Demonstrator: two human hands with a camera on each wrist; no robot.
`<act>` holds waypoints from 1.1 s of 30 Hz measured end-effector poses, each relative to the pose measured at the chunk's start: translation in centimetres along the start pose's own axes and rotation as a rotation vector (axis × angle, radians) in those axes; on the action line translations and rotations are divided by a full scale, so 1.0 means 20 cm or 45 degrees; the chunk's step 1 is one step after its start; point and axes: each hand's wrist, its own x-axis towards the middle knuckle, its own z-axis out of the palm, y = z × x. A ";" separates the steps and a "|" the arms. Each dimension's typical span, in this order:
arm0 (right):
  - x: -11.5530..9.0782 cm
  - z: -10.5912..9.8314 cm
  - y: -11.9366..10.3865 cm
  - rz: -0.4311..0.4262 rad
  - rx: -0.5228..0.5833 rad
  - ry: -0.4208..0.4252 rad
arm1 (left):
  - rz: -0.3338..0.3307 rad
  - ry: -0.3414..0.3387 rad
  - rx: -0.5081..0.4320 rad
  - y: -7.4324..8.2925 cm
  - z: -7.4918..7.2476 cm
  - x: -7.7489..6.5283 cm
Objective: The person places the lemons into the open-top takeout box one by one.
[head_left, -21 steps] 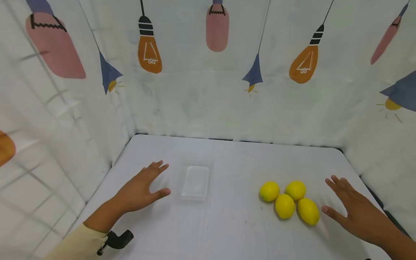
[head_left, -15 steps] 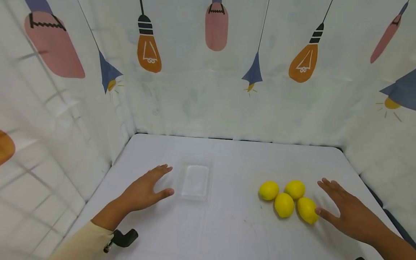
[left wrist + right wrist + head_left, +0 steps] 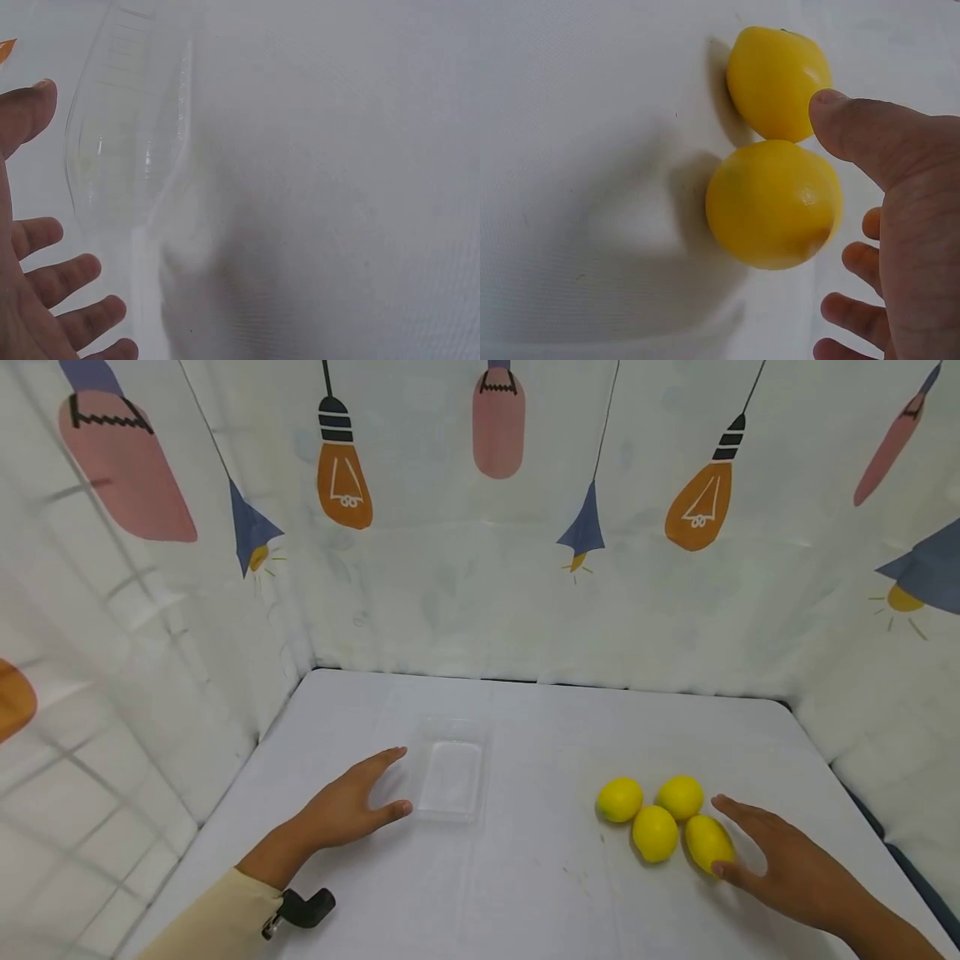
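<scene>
A clear plastic tray (image 3: 452, 778) lies on the white table, left of the middle. Just to its left is my left hand (image 3: 343, 808), fingers spread and thumb apart, holding nothing; the left wrist view shows the tray (image 3: 127, 142) beyond the fingertips. On the right, several yellow lemons sit clustered together. My right hand (image 3: 787, 867) reaches beside the nearest-right lemon (image 3: 708, 842), its thumb overlapping the fruit's lower edge in the head view. In the right wrist view the fingers are parted next to a lemon (image 3: 769, 204); whether skin touches it I cannot tell.
The other lemons, one at the left (image 3: 620, 799), one at the back (image 3: 681, 797) and one in front (image 3: 656, 834), stand close together. A white curtain (image 3: 480, 602) printed with lamps and bulbs surrounds the table (image 3: 540, 877). A black device (image 3: 307, 908) sits at my left wrist.
My right hand has moved left to the nearest-right lemon. My left hand has shifted right, closer to the tray. Lemons and tray have stayed in place.
</scene>
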 end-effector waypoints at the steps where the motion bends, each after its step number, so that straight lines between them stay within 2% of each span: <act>1: 0.00 0.01 0.00 0.009 0.002 -0.005 | -0.002 0.000 -0.005 0.00 0.00 0.00; 5: 0.00 0.03 -0.01 0.021 0.031 -0.023 | -0.010 -0.016 -0.015 -0.02 0.02 0.01; 13: 0.01 0.05 -0.02 0.081 0.036 -0.126 | -0.026 -0.055 -0.044 -0.02 0.04 0.01; 33: 0.06 0.07 0.01 0.135 0.015 -0.157 | -0.004 -0.071 -0.050 -0.05 0.04 0.01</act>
